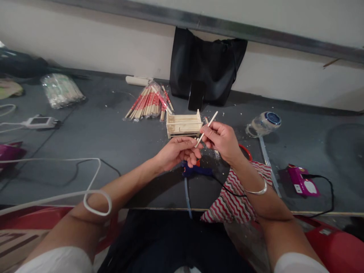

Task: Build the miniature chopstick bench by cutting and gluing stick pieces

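My right hand (222,139) pinches a thin wooden stick (209,123) that slants up and to the right. My left hand (179,151) is closed at the stick's lower end, fingertips touching it. Just beyond both hands a small box built of wooden sticks (183,124) stands on the dark grey mat (113,136). A blue glue gun (196,170) lies under my hands, its black cord running off to the right.
A bundle of red-wrapped chopsticks (149,102) lies back left of the box, a black bag (207,64) and a phone (196,95) lean on the wall, a tape roll (264,123) is at right, a red-striped cloth (236,193) under my right forearm, white cables (57,178) at left.
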Motion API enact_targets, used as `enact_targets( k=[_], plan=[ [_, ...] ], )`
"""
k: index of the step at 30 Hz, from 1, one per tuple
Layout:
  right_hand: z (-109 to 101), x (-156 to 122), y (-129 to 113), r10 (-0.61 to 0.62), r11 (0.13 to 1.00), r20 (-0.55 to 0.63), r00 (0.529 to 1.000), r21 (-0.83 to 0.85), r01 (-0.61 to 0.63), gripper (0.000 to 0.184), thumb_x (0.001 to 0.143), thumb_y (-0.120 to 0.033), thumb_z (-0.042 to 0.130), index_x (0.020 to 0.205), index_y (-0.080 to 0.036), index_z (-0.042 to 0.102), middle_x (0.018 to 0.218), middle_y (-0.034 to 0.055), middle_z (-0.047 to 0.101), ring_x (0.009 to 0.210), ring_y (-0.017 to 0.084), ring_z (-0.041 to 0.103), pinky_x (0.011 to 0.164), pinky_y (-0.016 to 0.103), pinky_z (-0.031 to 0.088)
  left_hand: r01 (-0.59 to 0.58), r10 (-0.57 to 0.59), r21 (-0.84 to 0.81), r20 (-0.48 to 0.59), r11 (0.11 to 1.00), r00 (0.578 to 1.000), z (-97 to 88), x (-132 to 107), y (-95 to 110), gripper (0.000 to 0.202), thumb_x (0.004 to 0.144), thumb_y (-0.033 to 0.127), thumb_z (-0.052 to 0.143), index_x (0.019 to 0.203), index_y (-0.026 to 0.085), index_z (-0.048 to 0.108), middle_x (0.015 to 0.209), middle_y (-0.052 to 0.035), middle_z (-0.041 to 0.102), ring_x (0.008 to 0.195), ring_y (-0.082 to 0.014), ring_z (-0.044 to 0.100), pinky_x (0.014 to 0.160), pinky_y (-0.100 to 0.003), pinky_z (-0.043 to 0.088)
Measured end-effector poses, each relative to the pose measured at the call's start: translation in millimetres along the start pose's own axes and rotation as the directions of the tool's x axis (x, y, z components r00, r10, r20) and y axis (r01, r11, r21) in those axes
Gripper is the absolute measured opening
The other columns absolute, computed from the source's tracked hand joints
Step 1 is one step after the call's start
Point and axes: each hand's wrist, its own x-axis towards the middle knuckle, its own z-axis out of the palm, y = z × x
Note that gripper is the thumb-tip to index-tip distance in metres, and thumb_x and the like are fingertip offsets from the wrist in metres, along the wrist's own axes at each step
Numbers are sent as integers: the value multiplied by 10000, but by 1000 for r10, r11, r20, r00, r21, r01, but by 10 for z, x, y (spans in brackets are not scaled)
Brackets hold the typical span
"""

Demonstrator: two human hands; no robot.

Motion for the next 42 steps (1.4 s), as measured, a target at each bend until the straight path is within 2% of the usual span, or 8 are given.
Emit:
enact_targets(
  k=[4,9,16,25,32,42],
  plan=[
    [6,14,42,25,1000,26,999,-3,-25,480,754,-645,789,782,-185,653,586,-46,616,422,52,498,372,183,335,39,-39,-24,4,999,999,-21,-1,-5,142,910,222,700,879,87,730,691,-75,760,513,-139,699,460,-198,564],
    [26,6,64,-5,1000,-5,1000,-11,5,458,768,-621,790,759,-187,647,600,-37,633,429,53,508,390,185,372,37,-37,-54,-1,998,999,-22,-6,-3,126,935,181,667,877,85,724,692,-78,763,533,-147,717,468,-197,570],
    [70,2,106,-28,999,-63,998,-27,26,444,786,-607,768,720,-198,609,600,-33,632,443,59,517,401,189,391,36,-37,-54,-24,998,999,-9,-4,0,150,968,187,649,867,93,709,701,-74,763,533,-133,710,487,-188,568],
    [89,-6,117,9,1000,-55,998,21,-7,481,737,-651,784,711,-203,610,583,-34,626,432,60,514,355,173,330,49,-50,-48,-26,998,998,-19,6,1,152,971,182,651,856,101,710,705,-69,767,532,-123,702,492,-183,568],
    [88,3,154,18,1000,-56,998,-10,-19,477,753,-653,770,721,-204,612,578,-39,620,428,59,521,338,168,301,71,-72,-32,-30,997,997,-24,14,14,156,963,200,674,845,102,703,695,-69,764,540,-130,715,495,-179,573],
    [123,1,182,9,1000,-76,997,-7,-10,499,745,-676,769,705,-208,602,564,-39,613,433,66,524,341,170,323,40,-40,2,-87,999,995,7,15,2,146,939,202,703,833,102,692,671,-56,754,512,-119,701,474,-170,561]
  ],
)
